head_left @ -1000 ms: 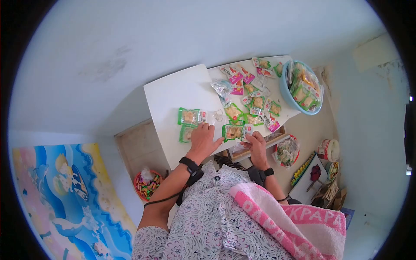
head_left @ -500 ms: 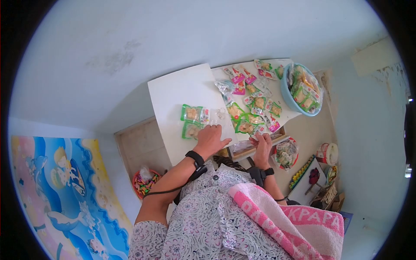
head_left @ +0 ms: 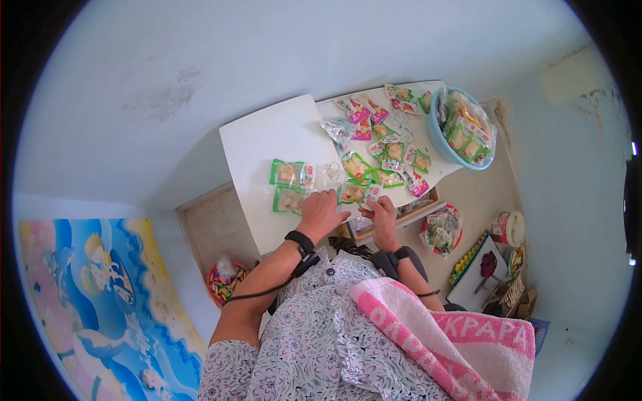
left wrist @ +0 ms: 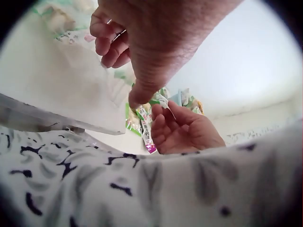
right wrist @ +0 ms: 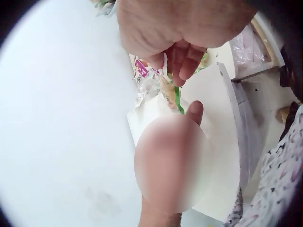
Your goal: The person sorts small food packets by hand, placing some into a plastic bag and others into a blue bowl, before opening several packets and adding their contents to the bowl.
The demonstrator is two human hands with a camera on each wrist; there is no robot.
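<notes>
In the head view, my right hand point(head_left: 383, 222) pinches the printed end of a green-edged food packet point(head_left: 352, 193) near the table's front edge. My left hand point(head_left: 321, 212) rests by the right end of the lower of two similar packets point(head_left: 288, 199), its thumb stretched toward the held one. The upper packet point(head_left: 287, 173) lies just behind. In the left wrist view, the right hand point(left wrist: 184, 130) grips a packet's end below the left hand point(left wrist: 156, 42). The right wrist view shows the pinched packet point(right wrist: 168, 92) under the right hand point(right wrist: 184, 28), partly hidden.
Several green and pink packets point(head_left: 393, 152) and a clear plastic bag point(head_left: 338, 128) lie across the white table point(head_left: 261, 134). A blue basin point(head_left: 438, 137) of packets stands at its right end. Below are an open drawer point(head_left: 418, 212) and a red basin point(head_left: 458, 234).
Compared with half a second ago, my right hand and its packet have moved left, closer to my left hand. My left hand has stayed beside the lower packet. The whole view has shifted slightly.
</notes>
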